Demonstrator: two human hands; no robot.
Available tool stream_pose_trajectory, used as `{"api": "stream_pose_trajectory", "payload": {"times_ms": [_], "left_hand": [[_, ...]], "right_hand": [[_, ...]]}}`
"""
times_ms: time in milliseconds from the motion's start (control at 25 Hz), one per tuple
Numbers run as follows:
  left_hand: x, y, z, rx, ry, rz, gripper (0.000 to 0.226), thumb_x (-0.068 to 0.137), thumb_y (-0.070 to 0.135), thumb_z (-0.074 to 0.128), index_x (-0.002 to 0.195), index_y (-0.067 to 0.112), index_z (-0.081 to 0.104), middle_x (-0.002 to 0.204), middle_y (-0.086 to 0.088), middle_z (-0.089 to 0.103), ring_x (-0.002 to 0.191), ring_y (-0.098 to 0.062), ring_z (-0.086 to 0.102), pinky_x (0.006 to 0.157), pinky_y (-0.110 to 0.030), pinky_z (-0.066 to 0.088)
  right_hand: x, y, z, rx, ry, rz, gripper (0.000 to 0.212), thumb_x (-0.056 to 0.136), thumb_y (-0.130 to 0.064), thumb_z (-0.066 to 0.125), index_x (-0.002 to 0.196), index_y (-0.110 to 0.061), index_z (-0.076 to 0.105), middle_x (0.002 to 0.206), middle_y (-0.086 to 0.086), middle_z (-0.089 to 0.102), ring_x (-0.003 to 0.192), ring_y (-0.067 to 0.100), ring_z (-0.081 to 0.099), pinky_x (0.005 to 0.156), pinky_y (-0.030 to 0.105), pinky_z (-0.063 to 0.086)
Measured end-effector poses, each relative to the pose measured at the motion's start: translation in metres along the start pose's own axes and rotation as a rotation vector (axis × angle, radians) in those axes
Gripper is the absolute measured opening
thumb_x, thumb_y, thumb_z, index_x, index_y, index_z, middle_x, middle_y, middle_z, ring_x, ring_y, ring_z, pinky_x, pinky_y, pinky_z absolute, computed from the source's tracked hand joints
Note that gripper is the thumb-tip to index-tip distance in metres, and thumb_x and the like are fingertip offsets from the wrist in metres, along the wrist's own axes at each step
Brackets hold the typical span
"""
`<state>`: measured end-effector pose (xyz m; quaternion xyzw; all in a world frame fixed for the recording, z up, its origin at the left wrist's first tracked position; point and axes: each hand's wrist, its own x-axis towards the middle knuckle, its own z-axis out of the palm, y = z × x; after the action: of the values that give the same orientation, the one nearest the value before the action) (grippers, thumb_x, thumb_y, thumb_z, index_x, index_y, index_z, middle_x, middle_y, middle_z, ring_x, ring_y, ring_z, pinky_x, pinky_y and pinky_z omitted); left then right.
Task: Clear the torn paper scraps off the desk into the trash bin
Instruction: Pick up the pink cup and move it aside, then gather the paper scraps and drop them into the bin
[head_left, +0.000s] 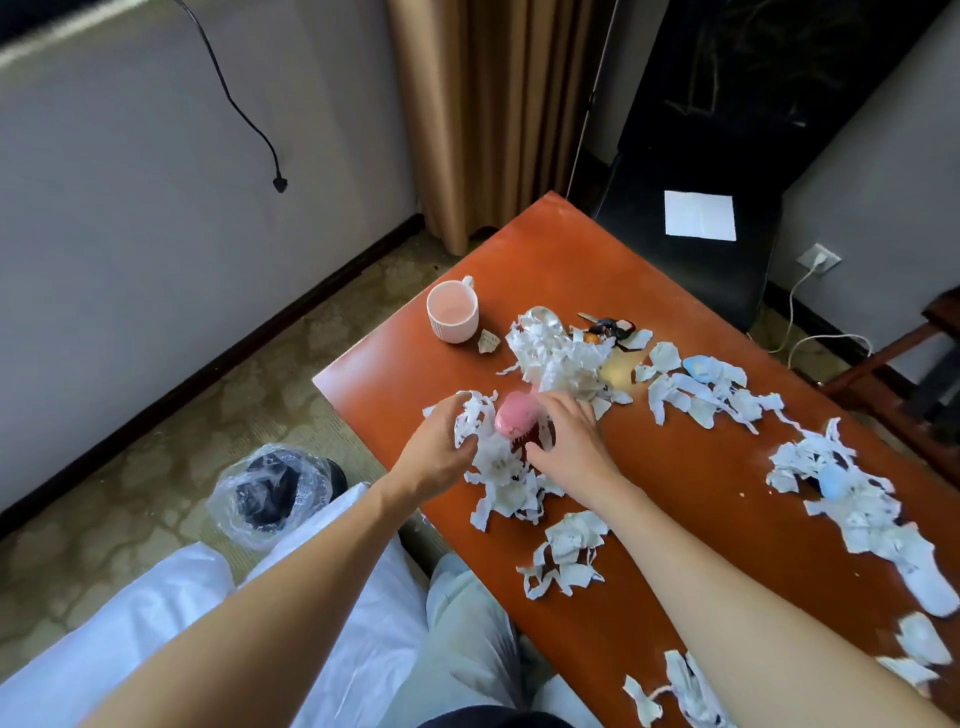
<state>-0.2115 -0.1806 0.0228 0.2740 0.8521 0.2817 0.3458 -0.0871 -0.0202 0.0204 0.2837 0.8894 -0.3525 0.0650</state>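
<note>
Down on the floor, left of the left hand & nearer the body, the trash bin (275, 493) sits w/ a clear crinkly liner, just off the desk (545, 260) corner. The left hand (441, 452) has its fingers curled round a bunch of paper scraps (475, 421), at the left edge of the heap lying under & btwn both hands. Beyond it stands a pale mug (453, 310) w/ 1 stray scrap beside it. Btwn the 2 hands a rounded pink object (511, 418) pokes out of the heap.

The right hand (566, 447) is palm down, fingers stretched fairly straight over the heap, tips by the pink object. It grips nothing as far as I can see. Beyond it is a taller mound of scraps w/ a yellow object (618, 371) at its right side. Right of the right hand, more scraps lie in loose clumps across the desk, w/ 2 blue objects (698, 366) half buried. 1 small clump lies just left of the right forearm, a few more by the near edge.

Handling, my guess: v. light, thin, limp, no stiffness. Bits will prob. slip from a loose fist & flutter. Best to pinch a clump from both sides & underneath, squeeze it into a wad, or sweep flat-handed toward the desk corner by the bin. Buried objs could get scooped by mistake, so feel for them 1st.

Looks: white ragged strips & torn pieces w/ faint grey print & curled edges, stark against the orange-red top.
</note>
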Motion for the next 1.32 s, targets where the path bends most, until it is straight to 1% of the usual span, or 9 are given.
{"api": "stream_pose_trajectory", "payload": {"times_ms": [120,280,560,720,920,1000,1160,1240,1320], "left_hand": [[-0.012,-0.007,0.02,0.047,0.01,0.036,0.059,0.095,0.019,0.055,0.15,0.02,0.034,0.157,-0.002,0.035,0.144,-0.02,0.033,0.117,-0.036,0.027],[-0.013,-0.019,0.035,0.181,0.038,0.066,0.06,0.093,0.027,0.055,0.15,0.027,0.036,0.159,0.001,0.031,0.148,-0.022,0.022,0.12,-0.047,0.018],[-0.009,-0.038,0.056,0.261,0.038,0.112,0.063,0.092,0.037,0.057,0.15,0.034,0.032,0.163,0.004,0.018,0.151,-0.022,0.009,0.119,-0.046,0.007],[-0.008,-0.044,0.065,0.281,0.027,0.165,0.074,0.091,0.045,0.057,0.154,0.033,0.021,0.165,0.006,0.006,0.152,-0.02,-0.001,0.121,-0.048,0.002],[0.001,-0.052,0.067,0.332,0.044,0.192,0.084,0.091,0.057,0.053,0.156,0.036,0.004,0.165,0.01,-0.004,0.152,-0.018,-0.011,0.118,-0.054,-0.011],[0.004,-0.054,0.068,0.351,0.04,0.19,0.085,0.091,0.059,0.052,0.156,0.036,0.003,0.165,0.009,-0.005,0.151,-0.019,-0.011,0.117,-0.057,-0.012],[0.008,-0.059,0.076,0.339,0.018,0.211,0.089,0.089,0.063,0.051,0.156,0.035,-0.001,0.166,0.005,-0.007,0.151,-0.02,-0.012,0.117,-0.059,-0.009],[0.01,-0.064,0.082,0.35,0.01,0.228,0.092,0.088,0.067,0.049,0.157,0.032,-0.002,0.166,0.003,-0.008,0.151,-0.018,-0.013,0.117,-0.06,-0.008],[0.012,-0.069,0.087,0.372,0.018,0.249,0.094,0.086,0.07,0.046,0.157,0.028,0.0,0.166,0.001,-0.006,0.151,-0.017,-0.013,0.118,-0.06,-0.007]], "right_hand": [[-0.021,0.012,0.017,0.012,-0.01,-0.012,0.058,0.089,-0.022,0.062,0.144,-0.023,0.042,0.147,-0.008,0.039,0.136,0.015,0.026,0.116,0.036,0.027],[-0.032,0.02,0.032,0.036,0.017,-0.011,0.052,0.093,-0.025,0.057,0.143,-0.023,0.044,0.146,-0.008,0.04,0.137,0.012,0.025,0.116,0.033,0.026],[-0.04,0.035,0.057,0.038,0.006,-0.012,0.051,0.094,-0.027,0.053,0.144,-0.024,0.043,0.15,-0.01,0.037,0.139,0.01,0.022,0.117,0.039,0.026],[-0.046,0.04,0.064,-0.008,0.004,0.006,0.054,0.094,-0.029,0.051,0.147,-0.026,0.038,0.157,-0.01,0.027,0.144,0.008,0.012,0.118,0.037,0.014],[-0.061,0.054,0.072,-0.107,0.109,-0.065,0.058,0.093,-0.041,0.045,0.148,-0.024,0.037,0.159,-0.006,0.026,0.147,0.01,0.013,0.121,0.041,0.015],[-0.07,0.061,0.078,-0.176,0.094,-0.042,0.063,0.093,-0.048,0.039,0.151,-0.025,0.031,0.162,-0.005,0.018,0.149,0.013,0.007,0.122,0.045,0.012],[-0.079,0.07,0.097,-0.292,-0.017,0.006,0.079,0.092,-0.065,0.031,0.156,-0.031,0.0,0.164,-0.007,-0.011,0.149,0.014,-0.016,0.121,0.045,-0.006],[-0.078,0.072,0.104,-0.322,-0.013,-0.005,0.085,0.09,-0.068,0.033,0.156,-0.031,-0.005,0.164,-0.006,-0.016,0.149,0.014,-0.02,0.12,0.046,-0.009],[-0.076,0.075,0.113,-0.349,0.02,-0.014,0.086,0.09,-0.067,0.034,0.157,-0.028,-0.003,0.164,-0.003,-0.015,0.149,0.016,-0.02,0.121,0.049,-0.006]]}}
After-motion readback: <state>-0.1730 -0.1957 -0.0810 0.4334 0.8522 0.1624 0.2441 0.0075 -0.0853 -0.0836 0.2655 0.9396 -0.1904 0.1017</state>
